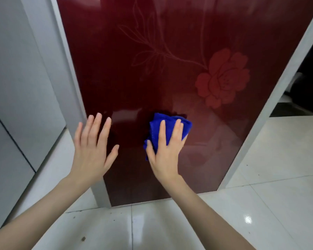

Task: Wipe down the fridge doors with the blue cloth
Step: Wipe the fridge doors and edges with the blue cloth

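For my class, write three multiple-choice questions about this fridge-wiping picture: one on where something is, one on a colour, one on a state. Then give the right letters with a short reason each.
1. Where is the cloth?
A. on the floor
B. pressed to the lower part of the door
C. over the flower

2. What colour is the door?
A. dark red
B. white
C. green

3. How is the left hand?
A. clenched in a fist
B. gripping the cloth
C. open, fingers spread

Answers:
1. B, the right hand presses it flat against the door, below the flower.
2. A, the glossy panel is dark red between grey edges.
3. C, its fingers are spread and it holds nothing.
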